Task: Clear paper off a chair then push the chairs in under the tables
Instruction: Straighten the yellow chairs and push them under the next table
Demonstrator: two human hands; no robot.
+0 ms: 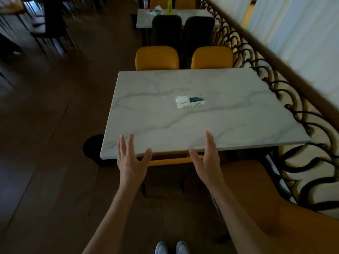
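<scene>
A white marble table (pixel 146 110) stands in front of me. My left hand (pixel 131 160) and my right hand (pixel 206 159) hover open, fingers spread, over its near edge and hold nothing. Between them the top of a yellow chair back (pixel 168 161) shows just under the table edge, tucked in. A second yellow chair (pixel 266 198) stands pulled out at the lower right. Two more yellow chairs (pixel 157 57) sit at the table's far side. A small tissue pack (pixel 189 101) lies on the table.
A black ornate railing (pixel 275 88) runs along the right. A round dark bin (pixel 92 149) stands on the floor by the table's left corner. Beyond are two dark chairs (pixel 167 30) and another marble table (pixel 145 19) with bottles. My shoes (pixel 171 248) show at the bottom.
</scene>
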